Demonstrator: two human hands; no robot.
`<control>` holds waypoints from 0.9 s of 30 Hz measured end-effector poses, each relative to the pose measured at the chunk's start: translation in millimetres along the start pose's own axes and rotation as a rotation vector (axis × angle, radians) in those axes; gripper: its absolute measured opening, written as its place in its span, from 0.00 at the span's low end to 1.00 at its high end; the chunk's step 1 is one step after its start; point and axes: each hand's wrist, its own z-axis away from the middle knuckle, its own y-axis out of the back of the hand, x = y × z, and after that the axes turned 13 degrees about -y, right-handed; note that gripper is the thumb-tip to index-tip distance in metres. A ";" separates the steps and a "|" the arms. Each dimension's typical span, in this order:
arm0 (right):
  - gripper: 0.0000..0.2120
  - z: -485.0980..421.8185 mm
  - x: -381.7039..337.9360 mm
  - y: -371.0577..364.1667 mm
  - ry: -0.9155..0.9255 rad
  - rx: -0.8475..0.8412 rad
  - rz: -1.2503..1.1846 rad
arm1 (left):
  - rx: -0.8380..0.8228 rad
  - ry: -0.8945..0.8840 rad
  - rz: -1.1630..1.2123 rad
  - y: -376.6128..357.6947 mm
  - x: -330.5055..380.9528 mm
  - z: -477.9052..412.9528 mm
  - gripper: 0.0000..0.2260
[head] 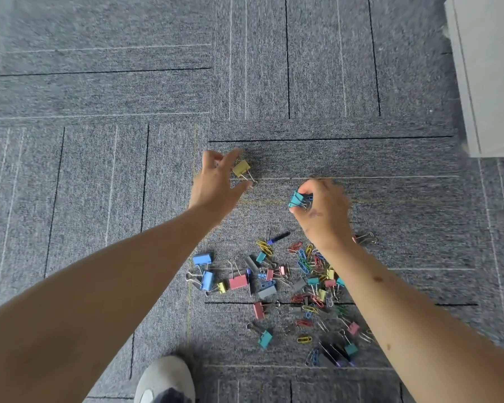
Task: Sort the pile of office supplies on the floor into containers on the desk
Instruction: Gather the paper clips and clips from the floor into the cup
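Note:
A pile of office supplies (297,289) lies on the grey carpet: coloured binder clips, paper clips and a small black and blue pen (278,237). My left hand (216,184) hovers beyond the pile with fingers spread. It pinches a yellow binder clip (241,168) between thumb and forefinger, the clip's wire handle at the thumb tip. My right hand (323,210) is to its right, fingers curled round a small bunch of teal binder clips (297,199). Both hands are above the floor, past the pile's far edge. No container is in view.
The corner of a white piece of furniture (489,82) stands at the upper right. My grey shoe (165,379) is at the bottom, just left of the pile. Two blue binder clips (204,269) lie at the pile's left edge.

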 end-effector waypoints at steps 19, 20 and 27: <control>0.14 20.6 20.1 37.6 -0.079 -0.069 -0.460 | -0.059 -0.040 0.268 -4.5 34.5 22.9 0.08; 0.14 22.3 21.4 40.1 -0.085 -0.075 -0.455 | -0.064 -0.038 0.285 -4.8 35.9 26.7 0.07; 0.15 31.3 25.9 44.6 -0.101 -0.216 -0.455 | -0.095 -0.029 0.367 -3.8 41.7 53.7 0.07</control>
